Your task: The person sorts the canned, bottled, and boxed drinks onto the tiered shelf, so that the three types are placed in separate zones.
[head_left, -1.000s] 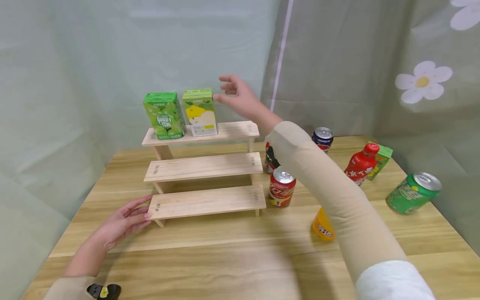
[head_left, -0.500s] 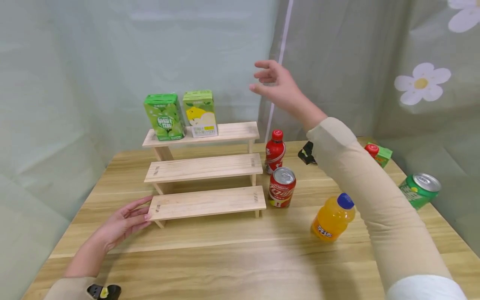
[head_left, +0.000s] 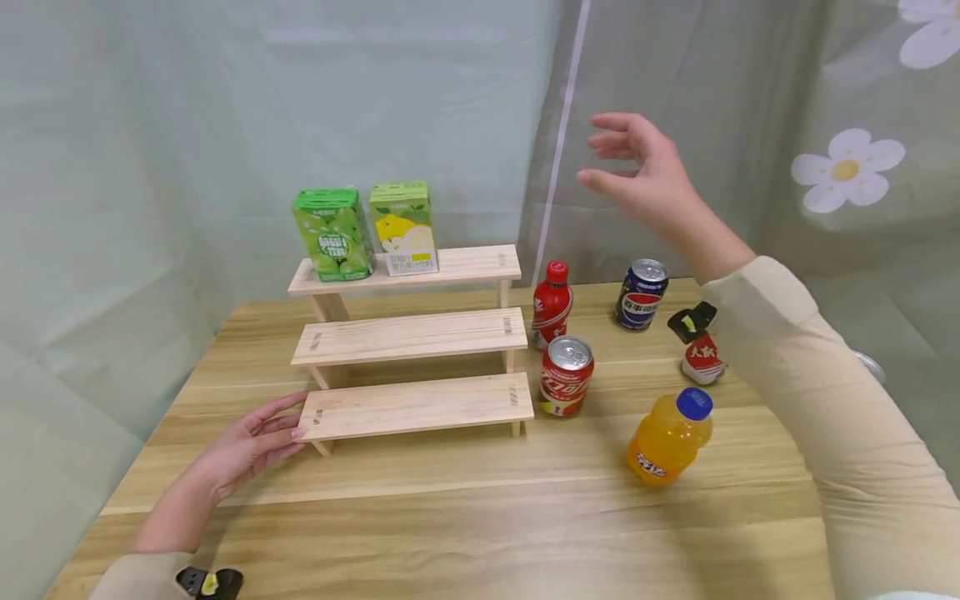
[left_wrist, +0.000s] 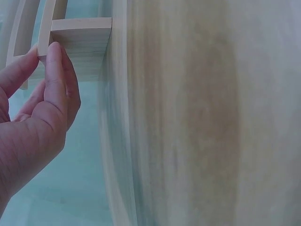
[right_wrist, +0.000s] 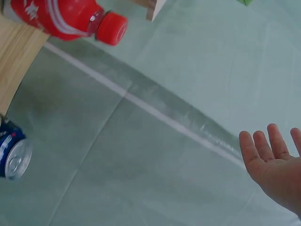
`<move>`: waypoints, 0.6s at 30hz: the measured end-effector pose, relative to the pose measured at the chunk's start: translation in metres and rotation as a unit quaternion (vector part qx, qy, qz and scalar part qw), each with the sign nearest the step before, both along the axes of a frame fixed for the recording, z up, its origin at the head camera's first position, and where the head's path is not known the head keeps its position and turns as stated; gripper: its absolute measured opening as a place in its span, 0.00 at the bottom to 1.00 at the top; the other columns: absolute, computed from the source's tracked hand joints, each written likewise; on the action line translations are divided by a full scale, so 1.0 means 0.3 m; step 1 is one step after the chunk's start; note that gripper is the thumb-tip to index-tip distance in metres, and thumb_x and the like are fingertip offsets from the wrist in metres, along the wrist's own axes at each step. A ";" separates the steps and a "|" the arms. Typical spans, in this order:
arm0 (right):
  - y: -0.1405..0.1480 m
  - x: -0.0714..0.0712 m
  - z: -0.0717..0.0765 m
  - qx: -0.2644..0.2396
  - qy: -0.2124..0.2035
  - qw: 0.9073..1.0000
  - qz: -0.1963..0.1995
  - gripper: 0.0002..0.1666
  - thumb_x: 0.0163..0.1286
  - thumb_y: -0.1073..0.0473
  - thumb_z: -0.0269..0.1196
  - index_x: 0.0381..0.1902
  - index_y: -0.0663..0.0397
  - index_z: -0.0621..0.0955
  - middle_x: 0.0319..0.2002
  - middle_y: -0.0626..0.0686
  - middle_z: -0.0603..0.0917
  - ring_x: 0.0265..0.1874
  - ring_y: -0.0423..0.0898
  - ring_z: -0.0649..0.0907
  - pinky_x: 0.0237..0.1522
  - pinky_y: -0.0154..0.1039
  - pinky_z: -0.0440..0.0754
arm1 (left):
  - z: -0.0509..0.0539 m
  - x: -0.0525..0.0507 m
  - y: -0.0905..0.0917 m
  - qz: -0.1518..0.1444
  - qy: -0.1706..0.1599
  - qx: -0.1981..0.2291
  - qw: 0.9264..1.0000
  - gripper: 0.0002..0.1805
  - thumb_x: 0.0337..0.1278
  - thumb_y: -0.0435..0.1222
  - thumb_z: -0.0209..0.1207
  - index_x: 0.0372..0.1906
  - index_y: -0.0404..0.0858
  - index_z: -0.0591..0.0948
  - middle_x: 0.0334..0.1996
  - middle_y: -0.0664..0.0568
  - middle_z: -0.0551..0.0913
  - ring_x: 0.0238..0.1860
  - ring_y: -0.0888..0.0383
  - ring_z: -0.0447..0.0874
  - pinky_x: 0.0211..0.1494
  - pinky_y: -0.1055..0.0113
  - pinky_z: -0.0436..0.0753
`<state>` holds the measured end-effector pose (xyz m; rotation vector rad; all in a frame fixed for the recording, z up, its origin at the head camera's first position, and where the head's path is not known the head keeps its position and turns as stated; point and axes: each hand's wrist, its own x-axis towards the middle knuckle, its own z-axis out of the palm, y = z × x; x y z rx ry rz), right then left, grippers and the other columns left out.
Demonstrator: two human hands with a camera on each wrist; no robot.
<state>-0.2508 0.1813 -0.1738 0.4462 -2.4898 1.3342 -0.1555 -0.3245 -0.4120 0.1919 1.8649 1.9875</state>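
A three-step wooden shelf [head_left: 420, 408] stands on the table. My left hand [head_left: 243, 450] pinches the left end of its lowest board; in the left wrist view, thumb and fingers [left_wrist: 55, 80] lie on either side of the board. On the top step stand a green grape juice box [head_left: 333, 237] and a yellow-green juice box [head_left: 405, 229], side by side and upright. High in the air, to the right of the shelf, my right hand [head_left: 648, 171] holds nothing, its fingers loosely bent and apart from the thumb.
Right of the shelf stand a red-capped bottle [head_left: 552, 308], a red soda can [head_left: 567, 379], a blue cola can [head_left: 641, 296] and an orange drink bottle [head_left: 670, 437]. Another red bottle [head_left: 702, 360] and a can [head_left: 870, 367] are partly behind the right sleeve. A curtain [head_left: 375, 100] hangs behind.
My right hand has moved right, away from beside the yellow-green juice box, through the air. The left hand has stayed on the lowest board, and both boxes stand where they were.
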 end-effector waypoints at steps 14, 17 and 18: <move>0.198 0.094 -0.059 -0.001 0.014 0.997 -0.069 0.36 0.63 0.58 0.66 0.67 0.40 0.67 0.60 0.50 0.74 0.61 0.43 0.73 0.64 0.39 0.75 | -0.005 -0.006 -0.001 -0.005 -0.001 0.011 1.000 0.27 0.65 0.24 0.51 0.59 0.58 0.73 0.47 0.60 0.78 0.47 0.63 0.82 0.52 0.70 0.84; 0.243 0.102 -0.079 -0.012 0.022 0.996 -0.086 0.35 0.63 0.58 0.66 0.67 0.41 0.67 0.57 0.46 0.75 0.59 0.40 0.73 0.64 0.36 0.74 | -0.005 -0.007 -0.002 -0.005 -0.004 0.013 1.000 0.27 0.65 0.24 0.51 0.59 0.58 0.73 0.46 0.61 0.78 0.47 0.63 0.82 0.52 0.70 0.84; 0.258 0.105 -0.086 -0.012 0.025 0.995 -0.091 0.35 0.63 0.58 0.66 0.67 0.41 0.67 0.57 0.45 0.75 0.59 0.40 0.73 0.64 0.35 0.74 | -0.005 -0.008 -0.002 -0.005 -0.003 0.013 1.000 0.27 0.65 0.24 0.51 0.58 0.58 0.73 0.46 0.60 0.78 0.47 0.63 0.82 0.52 0.70 0.84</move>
